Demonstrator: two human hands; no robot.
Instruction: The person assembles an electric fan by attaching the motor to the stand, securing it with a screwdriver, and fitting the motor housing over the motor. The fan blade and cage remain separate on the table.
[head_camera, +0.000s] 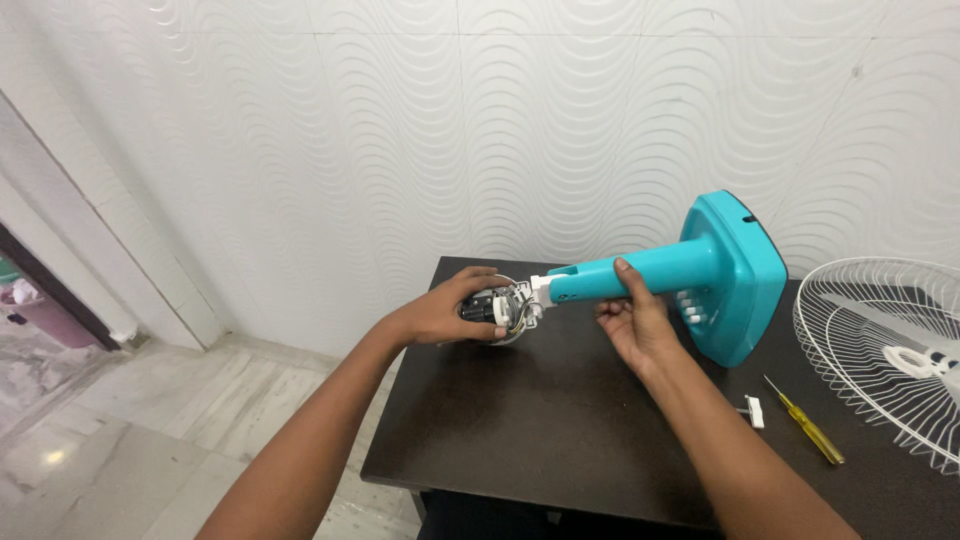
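Note:
A turquoise fan stand (690, 268) lies on its side on the dark brown table (540, 430), its square base at the right. My right hand (632, 322) grips the stand's neck from below, thumb on top. At the neck's left end sits the white motor housing (508, 308) with exposed wires and black parts. My left hand (450, 308) is wrapped around that housing.
A white wire fan guard (880, 350) lies at the table's right edge. A yellow-handled screwdriver (806, 424) and a small white plastic part (754, 410) lie near the front right. White patterned wall behind, tiled floor to the left.

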